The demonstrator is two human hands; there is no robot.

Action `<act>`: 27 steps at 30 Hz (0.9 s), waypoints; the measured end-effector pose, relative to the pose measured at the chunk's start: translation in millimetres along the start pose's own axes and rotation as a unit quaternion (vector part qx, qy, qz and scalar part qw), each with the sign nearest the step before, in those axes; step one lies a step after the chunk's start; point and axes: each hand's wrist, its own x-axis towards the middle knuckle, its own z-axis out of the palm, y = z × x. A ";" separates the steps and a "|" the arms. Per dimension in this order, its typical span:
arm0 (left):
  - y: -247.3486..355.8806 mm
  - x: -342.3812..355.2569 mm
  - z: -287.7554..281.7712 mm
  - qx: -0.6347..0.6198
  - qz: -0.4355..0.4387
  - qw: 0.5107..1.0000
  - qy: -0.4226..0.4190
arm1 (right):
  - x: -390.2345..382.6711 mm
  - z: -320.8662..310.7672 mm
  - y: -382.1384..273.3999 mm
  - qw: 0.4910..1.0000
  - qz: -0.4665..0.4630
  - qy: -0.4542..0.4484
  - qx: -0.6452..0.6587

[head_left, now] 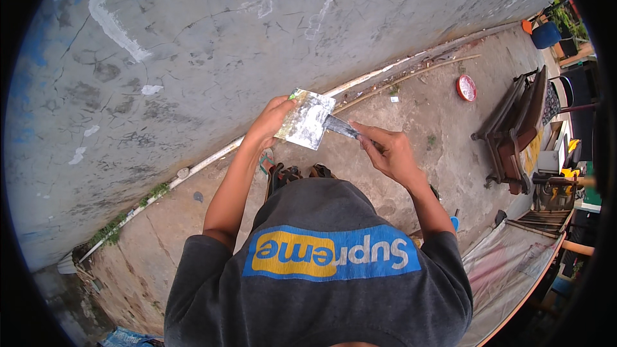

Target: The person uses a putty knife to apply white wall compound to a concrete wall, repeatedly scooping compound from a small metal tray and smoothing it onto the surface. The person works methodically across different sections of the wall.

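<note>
The right hand pinches a scraper, its long axis slanting left and far toward the square plate clamped in the left hand.

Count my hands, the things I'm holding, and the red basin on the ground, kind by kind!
Hands: 2, left hand and right hand
Square plate: 1
Flat scraper: 1
Red basin: 1
Total: 5

Soft, diffuse daylight, faint shadows, curved fisheye distortion toward black edges.
</note>
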 end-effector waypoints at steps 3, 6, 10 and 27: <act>-5.4 6.3 -3.2 -0.003 -0.015 1.000 0.004 | -5.4 2.7 -6.1 1.000 0.005 -0.021 0.004; -14.1 11.0 -6.3 -0.002 -0.007 0.999 0.041 | -6.1 -0.6 -7.7 0.995 0.032 -0.076 0.062; -15.6 10.1 -15.3 0.002 0.034 0.999 0.023 | -11.8 -17.8 17.5 0.937 0.085 -0.060 0.333; -45.3 -1.6 -66.5 -0.044 0.139 0.968 0.203 | -34.4 125.8 153.6 0.835 0.371 -0.151 0.376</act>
